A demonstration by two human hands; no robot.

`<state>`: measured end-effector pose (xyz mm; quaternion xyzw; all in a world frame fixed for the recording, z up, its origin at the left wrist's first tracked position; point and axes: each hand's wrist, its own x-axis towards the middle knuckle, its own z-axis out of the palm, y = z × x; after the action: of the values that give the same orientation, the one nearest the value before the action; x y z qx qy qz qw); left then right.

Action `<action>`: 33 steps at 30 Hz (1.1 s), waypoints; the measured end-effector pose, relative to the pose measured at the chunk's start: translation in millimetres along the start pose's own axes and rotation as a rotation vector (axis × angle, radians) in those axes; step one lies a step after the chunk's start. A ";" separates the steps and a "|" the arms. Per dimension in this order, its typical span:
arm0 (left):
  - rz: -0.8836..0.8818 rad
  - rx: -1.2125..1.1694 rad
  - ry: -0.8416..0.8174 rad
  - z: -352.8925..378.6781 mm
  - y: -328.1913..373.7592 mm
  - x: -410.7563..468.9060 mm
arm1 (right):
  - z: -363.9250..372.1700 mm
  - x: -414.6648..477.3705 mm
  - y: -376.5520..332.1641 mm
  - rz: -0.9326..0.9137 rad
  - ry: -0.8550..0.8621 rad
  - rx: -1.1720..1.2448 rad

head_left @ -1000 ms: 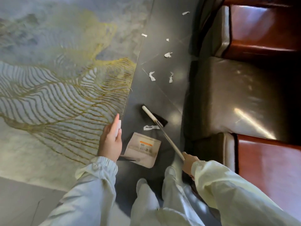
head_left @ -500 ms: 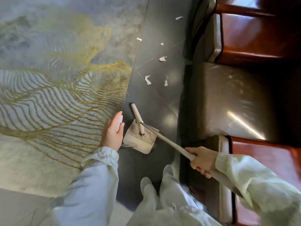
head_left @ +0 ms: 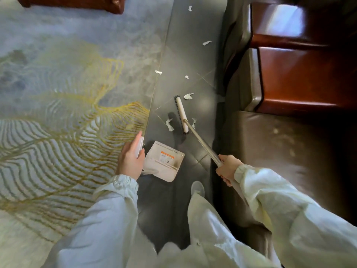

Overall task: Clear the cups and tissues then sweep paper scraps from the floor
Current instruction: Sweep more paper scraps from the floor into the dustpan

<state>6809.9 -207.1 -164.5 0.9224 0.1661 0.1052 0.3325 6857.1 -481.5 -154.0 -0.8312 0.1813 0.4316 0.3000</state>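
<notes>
Dustpan [head_left: 164, 161] sits on the dark floor [head_left: 183, 55] beside the rug [head_left: 77, 93] edge, its upright handle [head_left: 139, 147] gripped by the left hand [head_left: 131, 161]. Right hand [head_left: 228, 168] grips the broom pole [head_left: 202, 144]; the broom head [head_left: 181, 115] is beyond among paper scraps [head_left: 169, 125], others scattered farther along the sofa [head_left: 270, 151].

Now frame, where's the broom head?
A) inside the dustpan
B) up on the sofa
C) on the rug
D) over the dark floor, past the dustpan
D: the broom has its head over the dark floor beyond the dustpan, with scraps on either side of it.
</notes>
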 end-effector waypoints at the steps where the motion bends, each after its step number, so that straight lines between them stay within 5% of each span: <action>1: 0.006 0.012 -0.009 6.9 8.5 18.8 | -13.3 14.8 -11.7 0.000 0.009 0.018; 6: 0.044 0.224 -0.042 24.4 29.0 92.1 | -71.9 73.9 -62.2 0.025 -0.004 0.088; 11: 0.073 0.163 -0.104 38.2 26.8 129.7 | -103.7 108.8 -80.0 0.083 -0.003 0.218; 18: 0.054 0.154 -0.084 44.9 18.1 165.4 | -101.9 139.0 -80.4 0.098 0.097 -0.045; 25: 0.079 0.125 -0.071 46.6 10.3 186.5 | -59.7 125.3 -92.1 0.122 -0.065 -0.162; 33: 0.045 0.145 -0.092 42.0 8.1 185.9 | -45.1 66.8 -118.1 0.072 -0.325 0.040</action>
<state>6996.1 -167.2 -175.5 0.9514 0.1373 0.0580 0.2696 6988.3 -424.8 -148.6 -0.7374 0.1685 0.5669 0.3262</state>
